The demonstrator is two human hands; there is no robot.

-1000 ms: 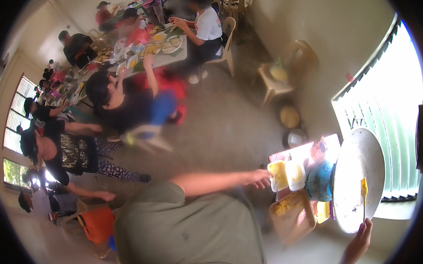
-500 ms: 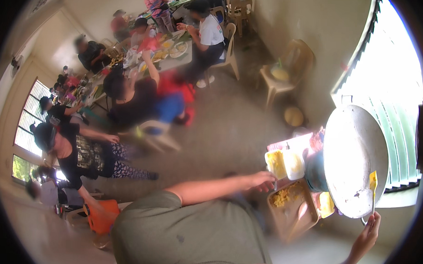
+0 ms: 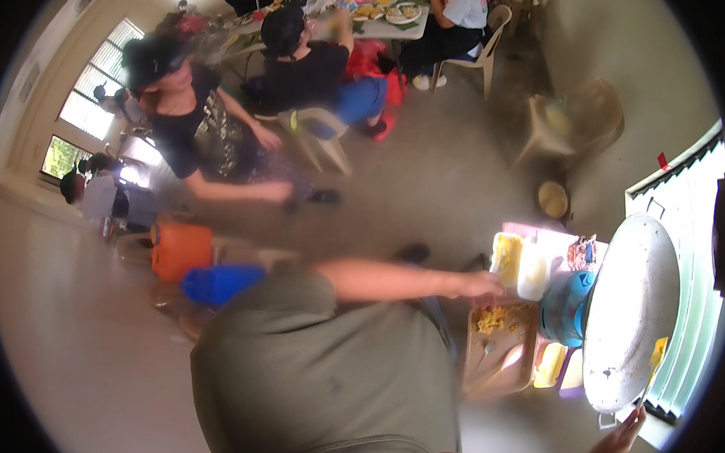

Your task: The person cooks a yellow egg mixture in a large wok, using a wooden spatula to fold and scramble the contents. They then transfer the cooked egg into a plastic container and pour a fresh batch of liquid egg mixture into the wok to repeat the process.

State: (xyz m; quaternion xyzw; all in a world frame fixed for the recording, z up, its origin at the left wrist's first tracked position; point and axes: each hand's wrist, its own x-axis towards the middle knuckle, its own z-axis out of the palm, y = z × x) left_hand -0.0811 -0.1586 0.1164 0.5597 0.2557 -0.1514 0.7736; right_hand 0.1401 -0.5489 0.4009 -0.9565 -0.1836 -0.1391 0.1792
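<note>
My right hand (image 3: 625,435) is closed around the thin handle of a spatula (image 3: 658,353), whose yellow end lies over the rim of a large, shallow silver pan (image 3: 633,300). The pan's inside is mostly bare, with a few dark specks. Above the far edge of a tan tray (image 3: 473,378) is my left hand (image 3: 482,286), close to a white container of yellow food (image 3: 506,254); its fingers are blurred. Crumbly yellow food (image 3: 493,317), a spoon (image 3: 482,354) and a pale utensil (image 3: 513,356) lie in the tray.
A white tub (image 3: 534,272) and a turquoise cylinder (image 3: 566,307) stand left of the pan. A yellow pack (image 3: 549,364) lies beside the tray. At left are an orange container (image 3: 182,250), a blue object (image 3: 223,283) and a person (image 3: 186,132). Chairs and a wall stand beyond.
The view has swung, so the room sits differently. A person at left has come closer with an arm stretched out, and the blue object now shows. The spatula remains in my right hand.
</note>
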